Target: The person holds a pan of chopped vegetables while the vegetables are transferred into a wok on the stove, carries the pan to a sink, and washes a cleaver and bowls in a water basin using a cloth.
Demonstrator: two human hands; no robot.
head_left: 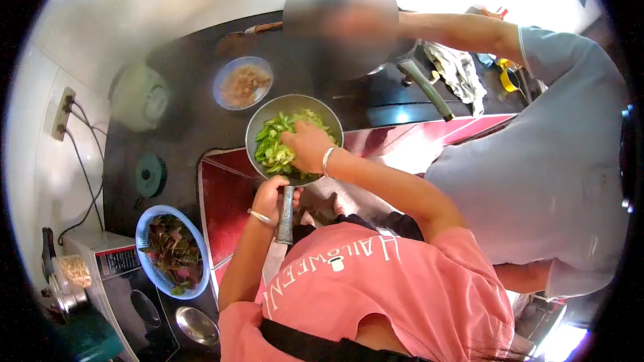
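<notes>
A round grey metal bowl point(252, 121) full of sliced green peppers point(272, 147) is held in front of me, at the counter's edge. My right hand point(310, 147) is inside it, fingers curled into the slices. At the near rim, my left hand point(270, 198) is closed around a grey handle point(286, 218), its thumb near the rim. The handle points down toward my body, and a pale flat piece shows below its lower end. Whether the handle belongs to the bowl or to a knife, I cannot tell.
A bowl point(243, 84) of light brown food sits behind on the black counter point(181, 80). Left are a green lid point(150, 174), a blue basket point(171, 291) of dark leaves and a metal dish point(196, 325). Another person point(537, 154) stands close at right, near a green-handled pan point(426, 90).
</notes>
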